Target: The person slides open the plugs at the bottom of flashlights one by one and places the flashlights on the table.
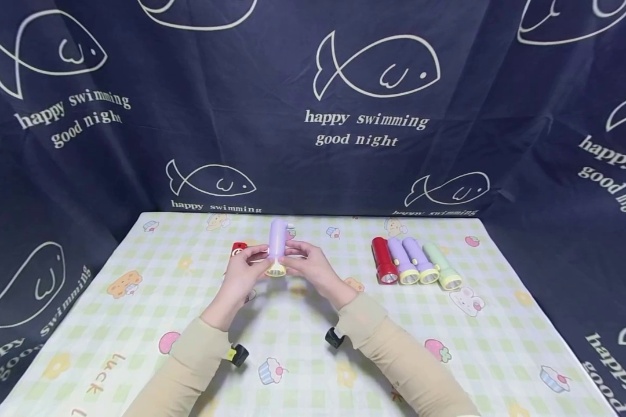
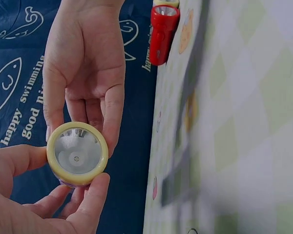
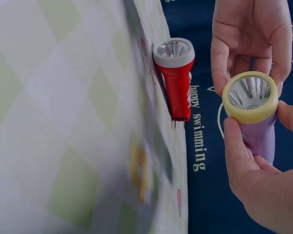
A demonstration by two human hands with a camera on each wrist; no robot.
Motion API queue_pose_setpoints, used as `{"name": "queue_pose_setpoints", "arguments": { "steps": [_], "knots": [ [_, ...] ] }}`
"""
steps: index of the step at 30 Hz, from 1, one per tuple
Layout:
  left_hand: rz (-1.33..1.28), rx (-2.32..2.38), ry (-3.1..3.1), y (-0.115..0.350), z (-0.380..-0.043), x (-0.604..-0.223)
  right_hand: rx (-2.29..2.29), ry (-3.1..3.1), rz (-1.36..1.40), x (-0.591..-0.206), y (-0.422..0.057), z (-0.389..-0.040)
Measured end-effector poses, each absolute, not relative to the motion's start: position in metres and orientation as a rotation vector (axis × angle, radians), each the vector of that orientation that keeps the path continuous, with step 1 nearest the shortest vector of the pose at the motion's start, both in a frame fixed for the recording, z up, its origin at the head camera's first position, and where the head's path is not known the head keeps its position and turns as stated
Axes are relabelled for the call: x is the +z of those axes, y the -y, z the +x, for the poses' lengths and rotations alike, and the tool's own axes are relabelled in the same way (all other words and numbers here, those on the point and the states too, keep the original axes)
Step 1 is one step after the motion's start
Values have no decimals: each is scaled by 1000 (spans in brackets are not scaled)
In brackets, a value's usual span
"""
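Observation:
A purple flashlight [image 1: 277,236] with a pale yellow head ring is raised over the left-middle of the table, lens toward me. My left hand [image 1: 244,267] pinches its left side near the head. From the other side my right hand [image 1: 313,265] grips it with thumb and fingers. In the left wrist view the round reflector and yellow rim [image 2: 78,153] face the camera. The right wrist view shows the purple barrel [image 3: 259,139] between the fingers. Just behind my left hand lies a red flashlight [image 3: 178,90] with a white head and thin metal prongs at its tail, partly hidden in the head view.
At the right, a row of flashlights lies side by side: a red one [image 1: 384,260], two purple ones [image 1: 403,259] and a pale green one [image 1: 442,266], lenses toward me. A checked cloth [image 1: 151,324] covers the table. Dark blue fish-print curtains [image 1: 271,104] stand behind and beside it.

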State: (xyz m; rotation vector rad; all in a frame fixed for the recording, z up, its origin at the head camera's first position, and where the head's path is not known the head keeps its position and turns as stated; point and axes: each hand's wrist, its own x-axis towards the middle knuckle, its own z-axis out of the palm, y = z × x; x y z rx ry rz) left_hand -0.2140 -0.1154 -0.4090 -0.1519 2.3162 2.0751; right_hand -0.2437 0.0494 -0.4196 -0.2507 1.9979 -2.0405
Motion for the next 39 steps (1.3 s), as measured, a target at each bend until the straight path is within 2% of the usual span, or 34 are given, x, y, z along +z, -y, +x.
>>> {"name": "queue_pose_setpoints", "arguments": {
  "steps": [6, 13, 23, 39],
  "knots": [
    [-154, 1969, -2427, 120, -217, -412, -2045, -1987, -214, -422, -42, -245],
    [-133, 1898, -2465, 126, -220, -411, -2009, -1946, -232, -400, -38, -234],
    [-114, 1630, -2678, 129, -224, -412, -2000, -1922, -170, -430, -30, -254],
    [-33, 1167, -2904, 126, -224, -415, -1912, -1965, -125, -444, -25, -252]
  ]
}}
